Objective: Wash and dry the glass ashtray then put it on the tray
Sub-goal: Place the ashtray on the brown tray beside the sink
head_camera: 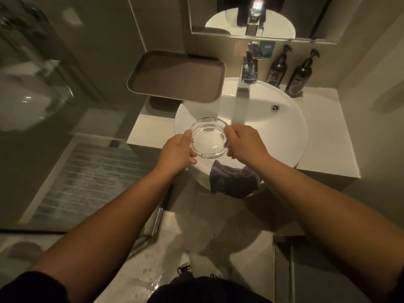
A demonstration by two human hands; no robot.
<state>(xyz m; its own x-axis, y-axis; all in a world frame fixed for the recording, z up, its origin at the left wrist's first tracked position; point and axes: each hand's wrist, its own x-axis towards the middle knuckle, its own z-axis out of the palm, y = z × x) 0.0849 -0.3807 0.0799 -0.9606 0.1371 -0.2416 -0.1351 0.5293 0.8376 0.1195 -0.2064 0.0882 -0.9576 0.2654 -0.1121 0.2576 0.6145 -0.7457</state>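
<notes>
Both hands hold the glass ashtray (209, 138) over the near left part of the white sink (284, 132). The left hand (178, 150) clamps its rim at 9 o'clock, fingers curled under the edge. The right hand (244, 142) grips the rim at 3 o'clock, fingers closed on the glass. The ashtray sits upright, open side up, clear, with notches visible on the rim at 12 o'clock.

Water runs from the tap (246, 82) at 12 o'clock of the sink; the stream falls just beside the ashtray, at its 1 o'clock, next to the right hand. Whether it touches the glass cannot be told.

The brown tray (140, 82) rests on the counter (323, 136) at 11 o'clock of the sink, its near corner overlapping the sink rim. A dark cloth (231, 180) hangs over the sink edge at 6 o'clock, below the wrists. Two dark pump bottles (277, 68) stand at 1 o'clock, beside the tap. A mirror (306, 16) hangs above.
</notes>
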